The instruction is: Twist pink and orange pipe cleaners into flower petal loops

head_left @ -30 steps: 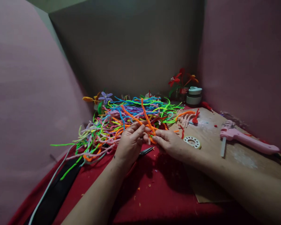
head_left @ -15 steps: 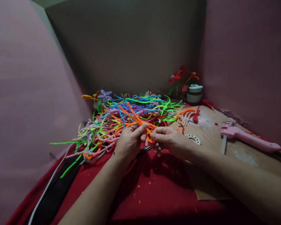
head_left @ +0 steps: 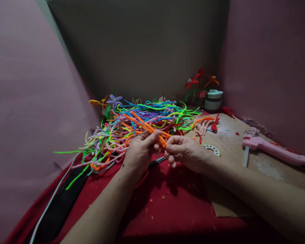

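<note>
Between my two hands is an orange pipe cleaner [head_left: 145, 125], bent so that two lengths run side by side toward the upper left. My left hand [head_left: 142, 147] pinches it between thumb and fingers. My right hand [head_left: 183, 149] grips its near end with the fingertips, close beside the left. Behind and left of the hands lies a tangled heap of pipe cleaners [head_left: 152, 113] in many colours. Below the hands, partly hidden by the left one, a dark-handled tool [head_left: 157, 162] rests on the red cloth [head_left: 167, 210].
At the right, a pink glue gun [head_left: 277, 148] lies on brown cardboard [head_left: 234, 206], near a white ring with holes [head_left: 213, 149]. A lidded jar [head_left: 213, 100] and red fuzzy flowers [head_left: 193, 82] stand behind. A purple flower [head_left: 114, 100] is at back left; a white cable [head_left: 53, 193] crosses the left side.
The orange loop between my hands has narrowed, its lengths now lying closer together. My right hand has shifted slightly to the right. The whole view has moved a little.
</note>
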Available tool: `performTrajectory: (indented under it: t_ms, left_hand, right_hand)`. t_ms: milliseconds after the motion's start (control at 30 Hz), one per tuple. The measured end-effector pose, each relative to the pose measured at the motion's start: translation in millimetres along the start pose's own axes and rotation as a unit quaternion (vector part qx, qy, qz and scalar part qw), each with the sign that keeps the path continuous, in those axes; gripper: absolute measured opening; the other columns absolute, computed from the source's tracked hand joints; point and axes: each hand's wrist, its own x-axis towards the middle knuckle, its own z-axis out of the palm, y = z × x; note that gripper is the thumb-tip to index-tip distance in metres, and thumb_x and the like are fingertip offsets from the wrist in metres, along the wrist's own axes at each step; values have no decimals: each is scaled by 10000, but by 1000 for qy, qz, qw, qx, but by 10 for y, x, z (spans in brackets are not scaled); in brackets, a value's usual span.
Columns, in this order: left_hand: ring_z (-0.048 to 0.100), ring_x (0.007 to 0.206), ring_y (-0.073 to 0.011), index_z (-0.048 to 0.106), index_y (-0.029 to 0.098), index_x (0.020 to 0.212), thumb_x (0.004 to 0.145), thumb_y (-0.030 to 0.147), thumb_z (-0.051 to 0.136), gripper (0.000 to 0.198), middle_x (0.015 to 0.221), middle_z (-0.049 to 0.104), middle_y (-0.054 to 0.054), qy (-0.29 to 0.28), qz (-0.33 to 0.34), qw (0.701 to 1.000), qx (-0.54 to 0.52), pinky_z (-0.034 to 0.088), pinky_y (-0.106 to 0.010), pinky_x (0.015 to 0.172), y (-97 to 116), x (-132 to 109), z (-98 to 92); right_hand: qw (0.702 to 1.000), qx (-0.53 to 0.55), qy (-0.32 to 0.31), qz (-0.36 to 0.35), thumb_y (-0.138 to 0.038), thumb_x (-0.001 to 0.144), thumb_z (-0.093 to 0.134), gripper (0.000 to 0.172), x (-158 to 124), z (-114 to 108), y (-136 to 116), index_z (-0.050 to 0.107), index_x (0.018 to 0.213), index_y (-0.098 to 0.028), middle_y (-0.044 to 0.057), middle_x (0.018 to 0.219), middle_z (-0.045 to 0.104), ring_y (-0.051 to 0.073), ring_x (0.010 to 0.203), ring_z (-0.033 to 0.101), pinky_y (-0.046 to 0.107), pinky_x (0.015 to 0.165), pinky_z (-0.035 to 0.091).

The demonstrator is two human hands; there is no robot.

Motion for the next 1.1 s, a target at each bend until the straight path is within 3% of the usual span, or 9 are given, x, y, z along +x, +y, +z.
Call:
performTrajectory:
  t_ms: [300,433,567,767,967,1100]
  left_hand:
    - [447,386,-70,619,120,744,698,296,698,199,454,460,54,-4,-12,999,-44,381,-203,403,39,-25,36]
    - [467,425,-62,639,119,792,715,311,690,213,500,516,31,-26,-26,999,18,352,-178,410,1,-43,7]
    - [448,428,-47,607,112,667,733,323,671,230,500,512,21,-30,-41,996,71,307,-168,412,-54,-48,-37]
    - [352,374,-28,539,127,617,708,316,690,258,439,435,52,-1,-38,992,118,234,-171,381,-40,-21,-55]
    - [296,342,-22,459,150,593,702,318,686,303,423,404,67,17,-72,997,31,197,-168,362,-18,46,-87]
    - [293,361,-18,453,151,598,702,293,691,296,431,385,74,35,-54,997,40,203,-158,379,-12,36,-89]
  right_hand:
    - [1000,3,-5,-10,-180,653,721,250,-24,8,-24,527,808,-153,-1,583,633,102,424,568,200,395,461]
    - [1000,-4,3,-23,-193,646,725,278,-24,-10,-31,508,817,-163,1,577,638,109,412,566,207,386,454]
    - [999,-24,12,-18,-222,662,723,290,-21,-20,-36,514,855,-163,3,610,637,110,433,573,210,391,454]
    - [990,-137,20,37,-299,754,629,200,-43,46,-44,546,688,-130,7,587,582,81,434,535,199,397,443]
    - [979,-185,67,50,-255,739,592,160,-65,97,-14,495,646,-169,-33,502,535,73,365,449,185,334,332]
    - [986,-167,15,10,-325,758,601,224,-46,54,-4,545,639,-144,2,587,574,86,477,505,232,486,413]
